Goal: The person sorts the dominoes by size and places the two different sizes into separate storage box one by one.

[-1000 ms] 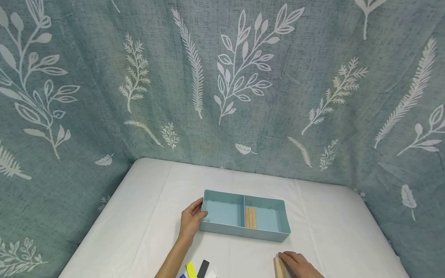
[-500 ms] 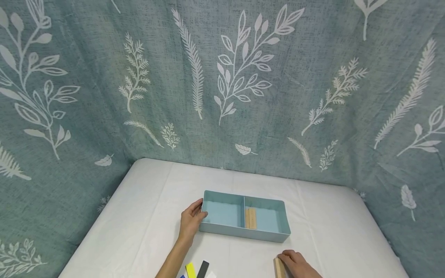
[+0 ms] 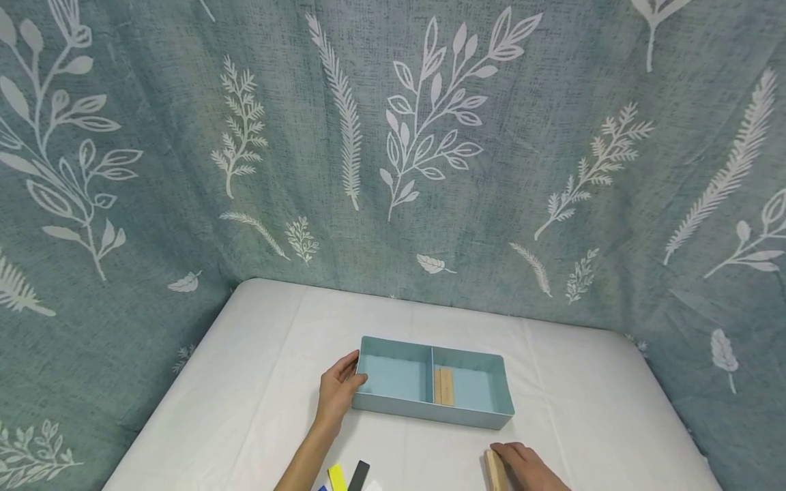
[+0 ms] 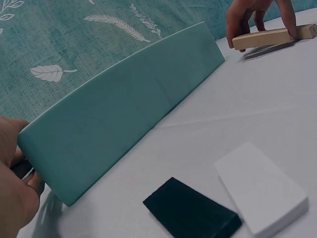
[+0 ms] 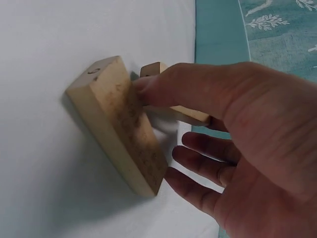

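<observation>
My left hand [image 3: 336,397] grips the left end of a blue-green two-compartment box [image 3: 424,410], thumb over the rim and fingers outside the wall. Two light wooden blocks [image 3: 446,387] stand against the divider, inside the right compartment. At the lower right, my right hand [image 3: 529,468] pinches a wooden block [image 4: 262,38] lengthwise between thumb and fingers; a shadow shows beneath it in the left wrist view. Close beside it is another wooden block [image 5: 116,124], with dark markings on its face, overlapped by the thumb tip in the right wrist view.
Near the left forearm lie a black block [image 3: 359,475], a yellow block [image 3: 337,477], a white block [image 4: 262,188] and a blue piece [image 3: 323,488] cut by the frame edge. A leaf-patterned curtain [image 3: 368,136] rises behind the white-covered table [image 3: 288,320].
The wooden block at my right hand has shifted slightly away from me and turned a little. My left hand and the box keep their place.
</observation>
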A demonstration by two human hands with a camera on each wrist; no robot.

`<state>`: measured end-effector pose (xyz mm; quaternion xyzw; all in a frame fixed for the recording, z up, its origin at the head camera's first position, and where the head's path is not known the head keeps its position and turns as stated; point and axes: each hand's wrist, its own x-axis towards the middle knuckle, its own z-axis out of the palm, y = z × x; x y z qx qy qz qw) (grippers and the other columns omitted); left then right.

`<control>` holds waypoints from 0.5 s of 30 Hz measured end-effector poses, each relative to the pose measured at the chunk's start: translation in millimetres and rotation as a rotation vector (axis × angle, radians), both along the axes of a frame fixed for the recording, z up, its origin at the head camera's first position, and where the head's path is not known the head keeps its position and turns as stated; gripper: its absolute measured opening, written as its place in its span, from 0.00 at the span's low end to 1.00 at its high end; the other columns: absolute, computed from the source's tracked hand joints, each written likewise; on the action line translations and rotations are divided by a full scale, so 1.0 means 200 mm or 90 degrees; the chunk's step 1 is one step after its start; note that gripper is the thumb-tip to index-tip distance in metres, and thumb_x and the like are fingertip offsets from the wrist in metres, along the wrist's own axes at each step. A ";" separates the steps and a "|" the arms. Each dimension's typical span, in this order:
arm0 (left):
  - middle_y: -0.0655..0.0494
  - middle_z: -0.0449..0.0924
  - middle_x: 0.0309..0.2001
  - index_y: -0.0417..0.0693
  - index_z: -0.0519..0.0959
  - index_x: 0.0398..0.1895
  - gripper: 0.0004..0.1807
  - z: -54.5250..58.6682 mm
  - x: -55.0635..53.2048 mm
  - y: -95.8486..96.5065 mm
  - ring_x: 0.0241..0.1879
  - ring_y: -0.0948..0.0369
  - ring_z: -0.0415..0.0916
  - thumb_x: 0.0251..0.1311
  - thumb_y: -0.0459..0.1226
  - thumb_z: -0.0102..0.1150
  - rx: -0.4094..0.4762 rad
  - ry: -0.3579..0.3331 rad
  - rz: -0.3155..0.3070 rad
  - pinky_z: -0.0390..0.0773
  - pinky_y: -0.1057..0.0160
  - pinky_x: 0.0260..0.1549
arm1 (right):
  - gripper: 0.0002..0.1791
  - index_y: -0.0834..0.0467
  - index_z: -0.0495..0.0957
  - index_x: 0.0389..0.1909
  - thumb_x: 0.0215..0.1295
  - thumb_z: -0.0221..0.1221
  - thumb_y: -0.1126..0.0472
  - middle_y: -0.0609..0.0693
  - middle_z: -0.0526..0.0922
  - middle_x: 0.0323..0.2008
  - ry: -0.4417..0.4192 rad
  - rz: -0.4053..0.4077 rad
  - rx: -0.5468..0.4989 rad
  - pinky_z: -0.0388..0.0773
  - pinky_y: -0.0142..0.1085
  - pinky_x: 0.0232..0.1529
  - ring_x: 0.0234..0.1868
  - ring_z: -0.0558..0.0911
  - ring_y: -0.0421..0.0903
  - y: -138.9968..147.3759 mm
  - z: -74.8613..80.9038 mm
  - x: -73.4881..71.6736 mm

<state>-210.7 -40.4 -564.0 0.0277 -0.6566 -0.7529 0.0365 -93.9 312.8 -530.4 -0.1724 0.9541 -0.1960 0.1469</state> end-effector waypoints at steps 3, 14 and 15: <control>0.34 0.68 0.66 0.29 0.69 0.65 0.30 0.01 0.01 0.00 0.69 0.43 0.62 0.57 0.25 0.59 0.004 0.001 -0.002 0.67 0.61 0.64 | 0.49 0.66 0.68 0.63 0.51 0.69 0.35 0.51 0.73 0.50 0.010 0.005 -0.025 0.83 0.47 0.44 0.44 0.77 0.46 0.00 0.02 -0.01; 0.35 0.67 0.67 0.30 0.69 0.65 0.29 0.02 0.01 0.00 0.69 0.44 0.63 0.58 0.25 0.58 0.001 -0.001 -0.003 0.67 0.62 0.64 | 0.53 0.70 0.59 0.69 0.52 0.73 0.44 0.56 0.71 0.54 -0.002 0.033 -0.136 0.81 0.35 0.35 0.43 0.77 0.40 0.02 0.11 -0.04; 0.34 0.67 0.67 0.29 0.69 0.65 0.29 0.03 0.01 0.00 0.69 0.43 0.63 0.58 0.25 0.58 -0.002 0.000 -0.003 0.67 0.61 0.65 | 0.53 0.70 0.58 0.69 0.52 0.73 0.45 0.57 0.71 0.54 0.006 0.039 -0.142 0.82 0.35 0.36 0.43 0.76 0.38 0.02 0.11 -0.04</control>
